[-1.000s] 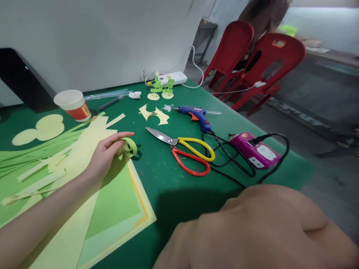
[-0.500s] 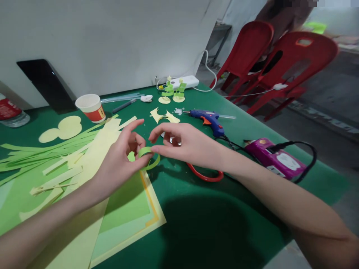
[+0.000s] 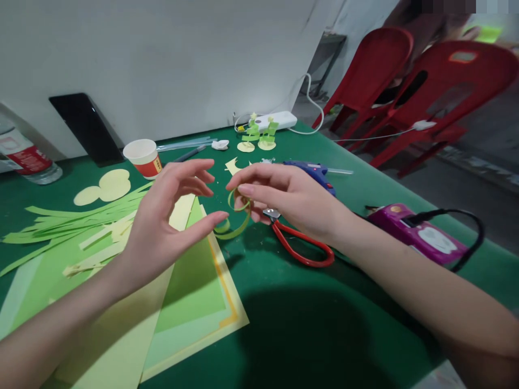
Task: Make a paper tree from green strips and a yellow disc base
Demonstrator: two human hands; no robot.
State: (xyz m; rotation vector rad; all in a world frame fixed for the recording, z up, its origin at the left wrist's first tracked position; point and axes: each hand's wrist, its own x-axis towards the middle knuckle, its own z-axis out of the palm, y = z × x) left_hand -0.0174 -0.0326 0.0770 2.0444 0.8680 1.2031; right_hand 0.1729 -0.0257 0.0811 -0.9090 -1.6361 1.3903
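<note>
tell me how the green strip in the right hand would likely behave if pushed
The green strip looks thin and narrow, so it is probably very light and bendy. Its loose coils, pinched by the right hand, would likely flex rather than resist.

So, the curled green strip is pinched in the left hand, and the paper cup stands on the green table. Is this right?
Not the left hand: the head view shows the curled green strip pinched in the right hand. The paper cup stands on the green table.

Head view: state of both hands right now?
Left hand: open, fingers and thumb spread apart.
Right hand: closed, pinching the curled green paper strip.
</note>
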